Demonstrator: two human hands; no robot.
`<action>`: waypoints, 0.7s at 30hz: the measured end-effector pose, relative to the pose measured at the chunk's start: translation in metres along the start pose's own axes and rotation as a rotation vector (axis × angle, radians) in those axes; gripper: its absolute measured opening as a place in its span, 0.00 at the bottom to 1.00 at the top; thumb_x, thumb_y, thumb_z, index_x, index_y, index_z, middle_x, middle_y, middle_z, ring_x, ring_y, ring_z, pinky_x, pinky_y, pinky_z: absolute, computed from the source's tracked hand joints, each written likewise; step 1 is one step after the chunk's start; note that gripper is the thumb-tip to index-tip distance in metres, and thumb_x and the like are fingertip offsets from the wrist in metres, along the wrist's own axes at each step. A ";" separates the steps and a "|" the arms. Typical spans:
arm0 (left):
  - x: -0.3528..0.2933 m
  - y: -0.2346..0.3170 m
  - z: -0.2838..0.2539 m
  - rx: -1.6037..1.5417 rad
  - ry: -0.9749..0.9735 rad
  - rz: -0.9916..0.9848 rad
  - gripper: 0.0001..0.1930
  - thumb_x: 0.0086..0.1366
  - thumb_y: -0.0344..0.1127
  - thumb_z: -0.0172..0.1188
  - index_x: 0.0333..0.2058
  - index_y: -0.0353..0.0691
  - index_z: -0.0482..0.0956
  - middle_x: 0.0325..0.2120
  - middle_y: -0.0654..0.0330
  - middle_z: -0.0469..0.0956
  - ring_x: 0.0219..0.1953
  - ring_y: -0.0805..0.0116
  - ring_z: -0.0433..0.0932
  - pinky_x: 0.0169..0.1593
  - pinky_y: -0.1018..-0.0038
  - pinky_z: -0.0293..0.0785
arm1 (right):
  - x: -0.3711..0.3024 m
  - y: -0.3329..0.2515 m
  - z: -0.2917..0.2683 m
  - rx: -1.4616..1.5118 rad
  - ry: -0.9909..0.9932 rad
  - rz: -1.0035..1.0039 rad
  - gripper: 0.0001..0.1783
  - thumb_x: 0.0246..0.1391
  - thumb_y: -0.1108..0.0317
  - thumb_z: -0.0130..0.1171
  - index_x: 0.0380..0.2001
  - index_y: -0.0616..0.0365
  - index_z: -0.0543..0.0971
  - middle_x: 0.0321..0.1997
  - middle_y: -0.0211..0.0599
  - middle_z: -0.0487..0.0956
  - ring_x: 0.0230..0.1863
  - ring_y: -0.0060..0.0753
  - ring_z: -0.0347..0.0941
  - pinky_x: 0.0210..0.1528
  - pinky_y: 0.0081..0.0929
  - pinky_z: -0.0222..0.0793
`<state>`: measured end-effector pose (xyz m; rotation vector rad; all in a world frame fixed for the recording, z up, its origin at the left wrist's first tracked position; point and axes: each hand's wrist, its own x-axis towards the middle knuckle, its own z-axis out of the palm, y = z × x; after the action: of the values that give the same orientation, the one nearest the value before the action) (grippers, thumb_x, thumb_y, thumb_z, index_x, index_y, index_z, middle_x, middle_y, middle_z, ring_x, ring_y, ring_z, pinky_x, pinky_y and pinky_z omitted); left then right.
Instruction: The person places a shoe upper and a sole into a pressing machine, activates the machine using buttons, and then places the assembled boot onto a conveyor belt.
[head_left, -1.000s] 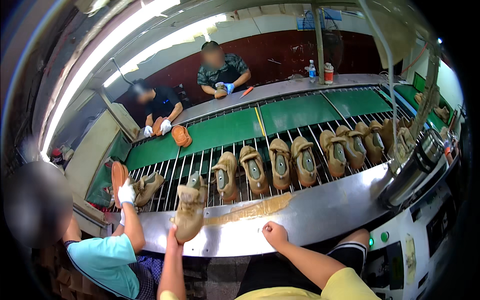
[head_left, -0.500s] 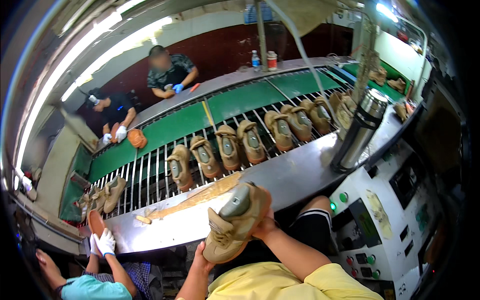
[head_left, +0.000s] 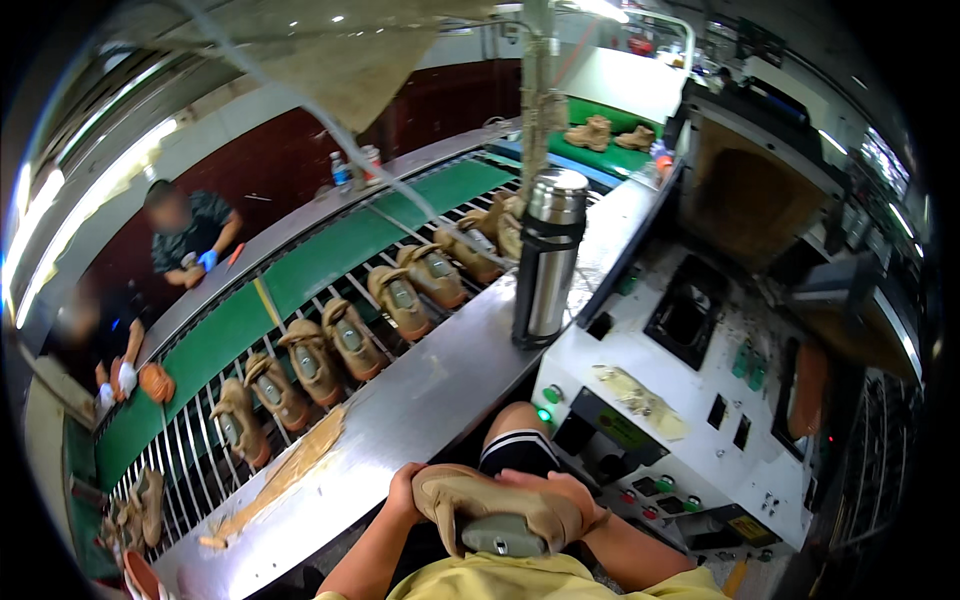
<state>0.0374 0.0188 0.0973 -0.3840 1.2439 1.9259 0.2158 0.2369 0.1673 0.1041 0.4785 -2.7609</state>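
My L hand [head_left: 405, 492] grips left end, R hand [head_left: 560, 488] the right, of tan suede-look shoe [head_left: 490, 500] w/ grey-green hard last [head_left: 505, 537] inside; tipped sideways over lap, near silver sheet-metal desk [head_left: 440, 385]. Risk: poss. drop if R grip slackens & last's wt. tips it.

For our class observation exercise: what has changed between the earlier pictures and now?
The tan shoe with grey-green insert came right and closer, turning crosswise; the right hand joined the left hand holding it. The cylindrical silver-and-black metal flask stayed put.
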 end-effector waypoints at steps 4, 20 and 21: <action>0.019 -0.012 0.029 0.152 -0.050 -0.071 0.15 0.60 0.38 0.47 0.31 0.31 0.76 0.27 0.50 0.77 0.30 0.56 0.76 0.36 0.64 0.74 | -0.038 0.006 -0.060 0.322 0.120 0.266 0.34 0.62 0.53 0.41 0.66 0.59 0.54 0.68 0.47 0.60 0.66 0.43 0.59 0.68 0.40 0.51; 0.062 0.041 0.100 0.196 -0.262 0.437 0.07 0.63 0.32 0.50 0.34 0.35 0.74 0.28 0.57 0.76 0.29 0.67 0.78 0.36 0.70 0.77 | -0.094 -0.085 0.011 -0.113 0.273 -0.639 0.35 0.52 0.59 0.49 0.63 0.61 0.60 0.60 0.50 0.69 0.56 0.46 0.71 0.60 0.41 0.65; 0.069 0.044 0.074 0.212 -0.153 0.485 0.07 0.63 0.32 0.51 0.33 0.35 0.74 0.26 0.58 0.75 0.27 0.68 0.77 0.34 0.71 0.76 | -0.103 -0.109 0.015 -0.192 0.321 -0.705 0.35 0.52 0.60 0.49 0.63 0.61 0.60 0.61 0.50 0.69 0.56 0.46 0.71 0.60 0.41 0.65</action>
<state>-0.0282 0.1054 0.1169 0.1924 1.5176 2.1385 0.2758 0.3607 0.2287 0.4053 1.0307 -3.3699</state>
